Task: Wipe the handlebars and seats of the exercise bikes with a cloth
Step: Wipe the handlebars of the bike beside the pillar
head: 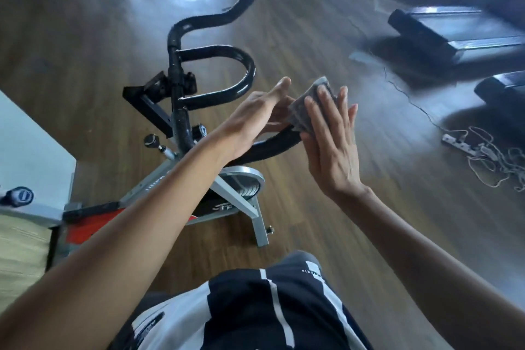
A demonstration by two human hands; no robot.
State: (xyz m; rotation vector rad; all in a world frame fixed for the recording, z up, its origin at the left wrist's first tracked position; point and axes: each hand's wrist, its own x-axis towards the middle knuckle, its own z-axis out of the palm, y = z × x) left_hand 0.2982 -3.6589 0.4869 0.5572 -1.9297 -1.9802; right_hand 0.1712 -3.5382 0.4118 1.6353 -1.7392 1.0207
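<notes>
Grey cloth (301, 116) is pressed between both palms at two o'clock of the view, against the near end of the black handlebars (247, 71) of the exercise bike (241, 174). The left grip (255, 116) and the right grip (326, 150) are both held flat, fingers straight, with nothing clenched. The task is judged unfinished: this bar end is being wiped; whether the loop and the far horn at twelve o'clock are done cannot be told, and no seat is shown. No container is seen. A power strip (454, 141) is laid on the floor at three o'clock.
</notes>
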